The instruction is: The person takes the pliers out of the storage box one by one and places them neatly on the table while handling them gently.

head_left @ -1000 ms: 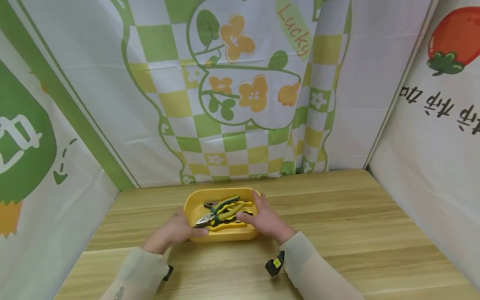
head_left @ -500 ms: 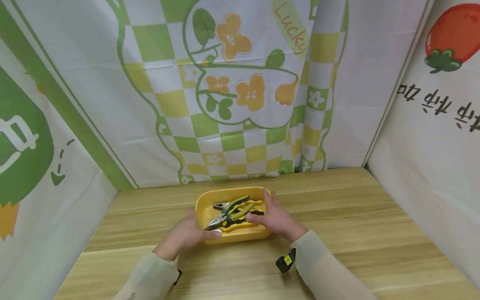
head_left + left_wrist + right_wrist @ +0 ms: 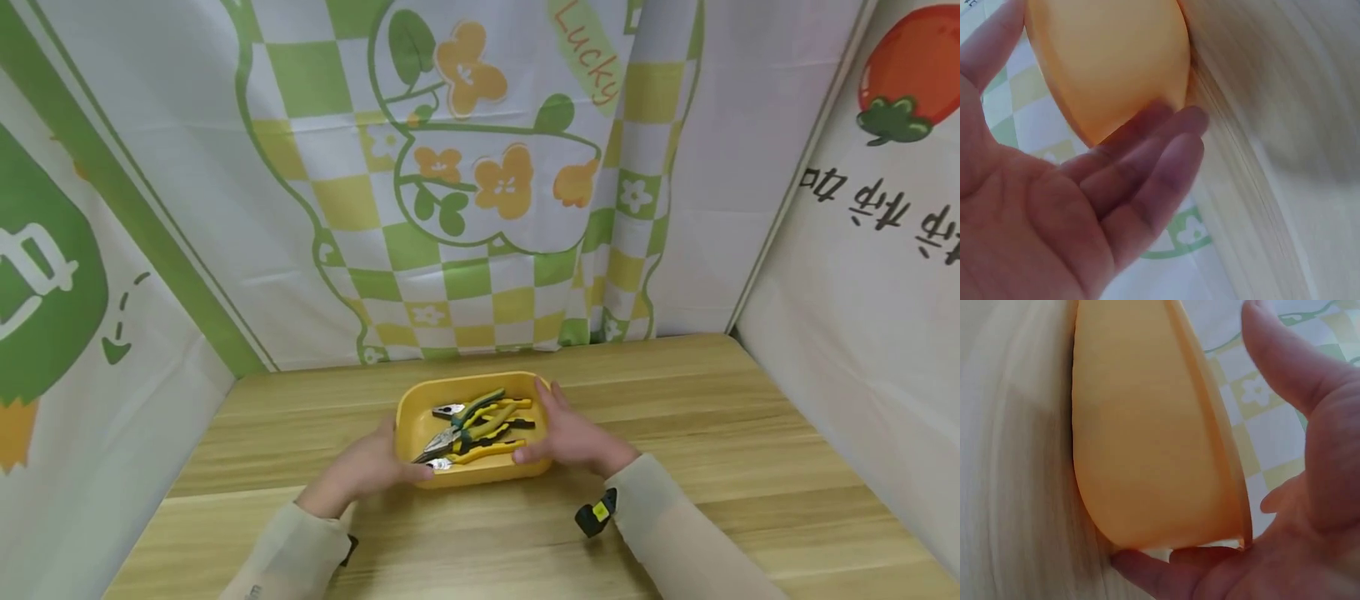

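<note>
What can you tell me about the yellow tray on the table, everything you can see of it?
The yellow tray is a shallow, rounded-corner dish that looks like smooth plastic. It sits flat on the wooden table, near the patterned backdrop. Inside lie several pliers with yellow and green handles, piled loosely. The left hand holds its left end and the right hand holds its right end.

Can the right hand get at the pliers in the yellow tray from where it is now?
Probably yes. The right hand grips the right end of the yellow tray, and the pliers lie uncovered just inside that rim. The tray is open-topped, and the left hand holds the opposite end, out of the way.
</note>
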{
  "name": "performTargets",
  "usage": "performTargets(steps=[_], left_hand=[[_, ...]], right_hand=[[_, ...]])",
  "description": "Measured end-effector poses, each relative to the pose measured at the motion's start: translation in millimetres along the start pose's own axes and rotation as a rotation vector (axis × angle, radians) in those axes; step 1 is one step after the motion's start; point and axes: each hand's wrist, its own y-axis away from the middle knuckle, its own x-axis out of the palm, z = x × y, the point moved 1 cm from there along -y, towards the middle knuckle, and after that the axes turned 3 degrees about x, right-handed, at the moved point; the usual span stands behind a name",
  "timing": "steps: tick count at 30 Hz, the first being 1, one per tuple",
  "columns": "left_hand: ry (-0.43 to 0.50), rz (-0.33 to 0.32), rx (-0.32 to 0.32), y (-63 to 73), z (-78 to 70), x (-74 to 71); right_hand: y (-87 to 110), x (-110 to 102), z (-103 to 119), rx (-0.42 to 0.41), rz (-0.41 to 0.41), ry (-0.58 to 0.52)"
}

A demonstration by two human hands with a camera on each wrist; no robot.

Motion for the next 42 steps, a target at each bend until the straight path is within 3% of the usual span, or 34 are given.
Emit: performTargets(steps=[6, 9, 12, 18, 22, 27, 42], left_hand=[[0.077, 0.028, 0.064, -1.1, 6.8, -1.7], [0.084, 0.041, 0.037, -2.4, 11.0, -0.3], [0.095, 0.059, -0.001, -3.5, 15.1, 1.5], [0.126, 0.09, -0.019, -3.2, 18.9, 4.5], [0.126, 0.103, -0.035, -1.8, 20.0, 5.8], [0.15, 0.08, -0.036, -2.5, 20.5, 6.1], [0.212, 0.027, -0.034, -6.4, 19.9, 9.6]], right_hand=[[6.0, -5.8, -2.8, -0.039, 0.043, -0.041], [6.8, -7.9, -6.3, -0.061, 0.046, -0.043], [6.1, -10.3, -11.3, -0.065, 0.061, 0.035], [7.3, -18.2, -18.1, -0.052, 0.143, 0.06], [9.3, -18.0, -20.7, -0.032, 0.144, 0.095], [10.7, -15.4, -22.5, -0.02, 0.107, 0.12], [15.1, -17.0, -20.8, 0.005, 0.101, 0.023]])
